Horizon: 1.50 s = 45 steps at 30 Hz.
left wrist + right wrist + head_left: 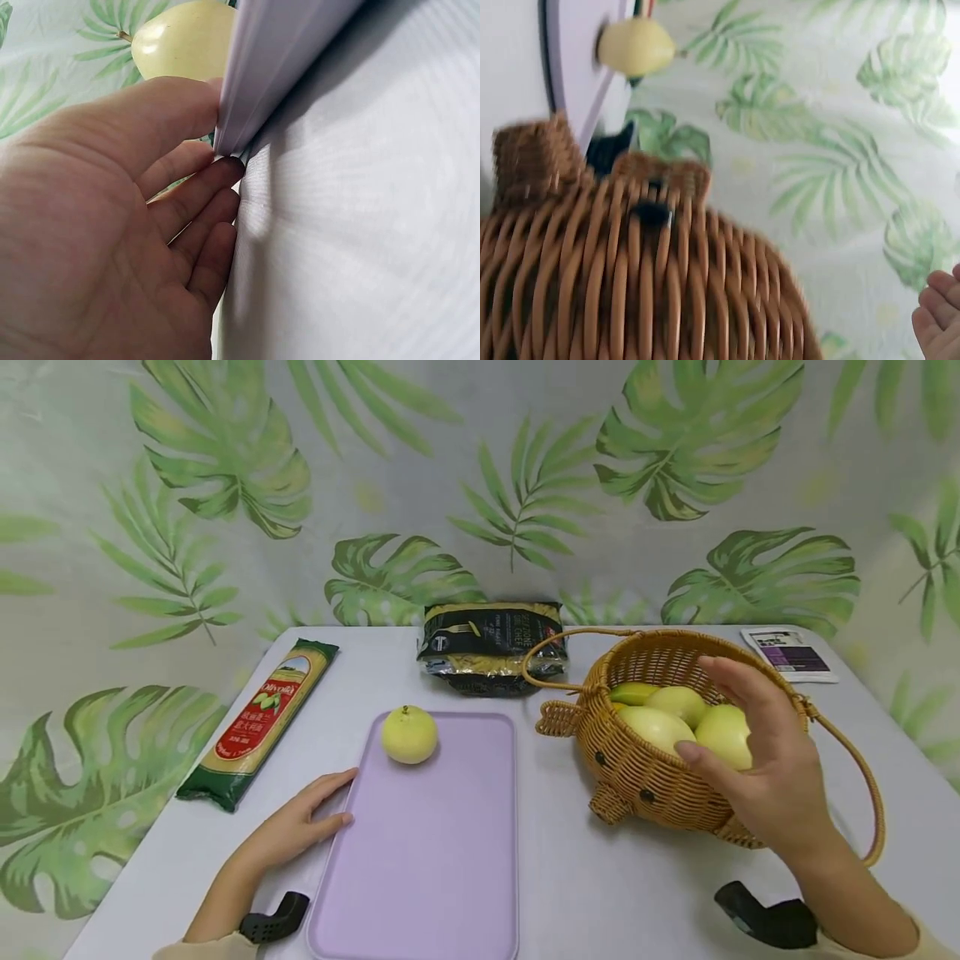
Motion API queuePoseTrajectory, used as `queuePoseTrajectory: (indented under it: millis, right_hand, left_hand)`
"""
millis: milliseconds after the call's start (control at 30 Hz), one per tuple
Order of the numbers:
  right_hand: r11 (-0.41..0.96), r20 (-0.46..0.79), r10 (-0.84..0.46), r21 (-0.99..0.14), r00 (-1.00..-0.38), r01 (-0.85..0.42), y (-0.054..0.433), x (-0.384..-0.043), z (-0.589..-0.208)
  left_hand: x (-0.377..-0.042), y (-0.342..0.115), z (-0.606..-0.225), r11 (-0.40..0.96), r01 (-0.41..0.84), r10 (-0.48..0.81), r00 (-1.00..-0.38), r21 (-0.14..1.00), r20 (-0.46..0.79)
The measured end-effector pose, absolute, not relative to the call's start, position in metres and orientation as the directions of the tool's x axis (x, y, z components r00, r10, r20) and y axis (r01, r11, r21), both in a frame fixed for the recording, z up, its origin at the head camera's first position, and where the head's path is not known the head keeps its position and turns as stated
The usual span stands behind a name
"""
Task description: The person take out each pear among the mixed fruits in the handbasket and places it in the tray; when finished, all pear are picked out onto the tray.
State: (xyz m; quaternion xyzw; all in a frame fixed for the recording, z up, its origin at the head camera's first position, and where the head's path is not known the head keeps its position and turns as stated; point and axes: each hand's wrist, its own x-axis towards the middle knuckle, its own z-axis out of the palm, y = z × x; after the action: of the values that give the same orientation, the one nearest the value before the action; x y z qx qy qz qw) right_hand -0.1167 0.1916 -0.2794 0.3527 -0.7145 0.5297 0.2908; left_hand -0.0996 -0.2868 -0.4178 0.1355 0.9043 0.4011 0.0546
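A pale lilac tray point(450, 852) lies on the white table, with a round yellow-green pear point(409, 735) near its far left corner. My left hand point(296, 827) rests at the tray's left edge. Its thumb point(187, 112) and fingertips touch the rim in the left wrist view. On the right stands a pig-faced wicker basket point(675, 797) holding several yellow-green fruits point(656, 729). Over the basket's near right side hovers my right hand point(780, 768), thumb and fingers spread apart with nothing between them. Only some of its fingertips point(939, 311) show in the right wrist view.
A red and green pasta packet point(258, 722) lies left of the tray. Behind, a black pasta bag point(491, 643) sits by the leaf-patterned backdrop. One basket handle point(862, 768) droops to the right; a white and purple pouch point(791, 656) lies at the far right corner.
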Motion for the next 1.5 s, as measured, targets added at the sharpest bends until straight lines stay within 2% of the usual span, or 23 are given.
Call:
queuePoseTrajectory:
  millis: [100, 233, 367, 467, 767, 1067, 1500]
  right_hand:
    - [0.31, 0.75, -0.168, -0.575, -0.639, -0.757, 0.212, -0.119, -0.282]
    - [0.482, 0.638, -0.129, -0.629, -0.759, -0.611, 0.234, -0.123, -0.284]
    - [0.599, 0.589, -0.131, -0.594, -0.798, -0.537, 0.246, -0.128, -0.288]
    - [0.626, 0.569, -0.161, -0.573, -0.807, -0.529, 0.251, -0.133, -0.29]
    - [0.649, 0.359, -0.2, -0.649, -0.912, -0.397, 0.264, -0.145, -0.292]
    - [0.707, 0.204, -0.258, -0.627, -0.944, -0.328, 0.273, -0.153, -0.292]
    - [0.751, 0.129, -0.338, -0.56, -0.932, -0.35, 0.276, -0.16, -0.291]
  left_hand:
    - [-0.099, -0.286, -0.419, 0.638, 0.188, 0.297, -0.955, 0.747, -0.013]
    - [-0.102, -0.284, -0.418, 0.64, 0.179, 0.291, -0.957, 0.747, -0.02]
    - [-0.101, -0.286, -0.415, 0.65, 0.181, 0.291, -0.956, 0.738, -0.022]
    - [-0.101, -0.287, -0.414, 0.657, 0.178, 0.292, -0.956, 0.733, -0.029]
    - [-0.106, -0.288, -0.414, 0.658, 0.191, 0.303, -0.953, 0.728, -0.024]
    - [-0.104, -0.285, -0.411, 0.637, 0.196, 0.315, -0.949, 0.745, -0.02]
    - [-0.102, -0.287, -0.415, 0.634, 0.188, 0.298, -0.955, 0.75, -0.013]
